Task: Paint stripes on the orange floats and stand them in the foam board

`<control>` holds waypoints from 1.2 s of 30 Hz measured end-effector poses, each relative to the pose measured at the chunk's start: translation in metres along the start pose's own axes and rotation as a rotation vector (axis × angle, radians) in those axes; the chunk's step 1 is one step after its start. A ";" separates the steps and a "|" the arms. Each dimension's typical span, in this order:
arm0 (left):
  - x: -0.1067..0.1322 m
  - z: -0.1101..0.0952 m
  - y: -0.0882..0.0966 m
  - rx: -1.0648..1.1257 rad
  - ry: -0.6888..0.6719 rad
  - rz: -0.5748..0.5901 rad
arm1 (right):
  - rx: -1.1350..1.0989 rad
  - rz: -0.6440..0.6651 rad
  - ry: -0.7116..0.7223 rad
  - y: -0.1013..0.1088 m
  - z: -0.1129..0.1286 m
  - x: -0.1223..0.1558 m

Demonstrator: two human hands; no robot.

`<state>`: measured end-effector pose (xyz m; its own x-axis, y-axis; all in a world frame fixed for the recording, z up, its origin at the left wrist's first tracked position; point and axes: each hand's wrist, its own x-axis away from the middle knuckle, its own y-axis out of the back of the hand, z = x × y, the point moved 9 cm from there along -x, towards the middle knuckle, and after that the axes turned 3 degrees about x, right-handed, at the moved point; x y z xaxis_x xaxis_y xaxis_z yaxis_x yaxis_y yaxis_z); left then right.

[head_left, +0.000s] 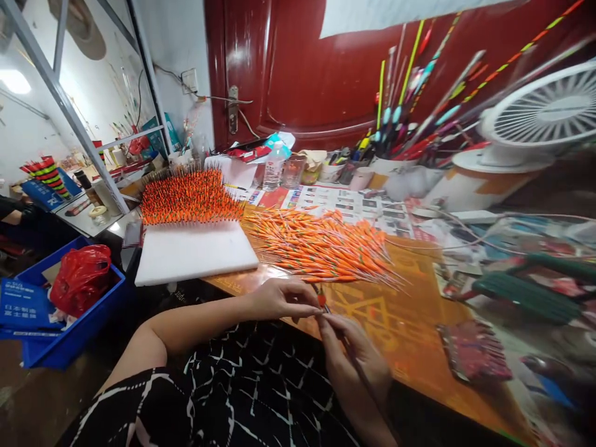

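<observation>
My left hand (285, 299) is closed in a pinch at the table's near edge. In its fingertips is an orange fishing float (321, 299), of which only a small part shows. My right hand (356, 351) meets it there, its fingers closed around a thin dark-handled tool (361, 371) that looks like a brush; its tip is hard to make out. Just beyond my hands lies a wide heap of orange fishing floats (326, 245) with thin pale stems. To the left, many more orange floats (186, 195) stand upright in a white foam block (198, 251).
A blue bin (74, 335) with a red plastic bag (81, 279) stands at the left. Along the back are a clear bottle (274, 166), cups and pots of tall rods. A white fan (547, 108) and green-handled tool (526, 288) are at the right.
</observation>
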<state>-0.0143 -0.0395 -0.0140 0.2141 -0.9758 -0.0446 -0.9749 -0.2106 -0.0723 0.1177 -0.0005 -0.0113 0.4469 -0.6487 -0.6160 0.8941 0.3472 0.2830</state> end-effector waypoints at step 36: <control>0.075 -0.064 0.336 -1.353 0.353 -1.053 | 0.121 -0.053 0.130 0.007 -0.024 0.006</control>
<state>-0.3300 -0.1871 0.0217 0.8902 -0.3285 -0.3158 0.1600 -0.4237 0.8916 0.1259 0.0145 -0.0305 0.3981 -0.5687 -0.7198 0.9170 0.2257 0.3289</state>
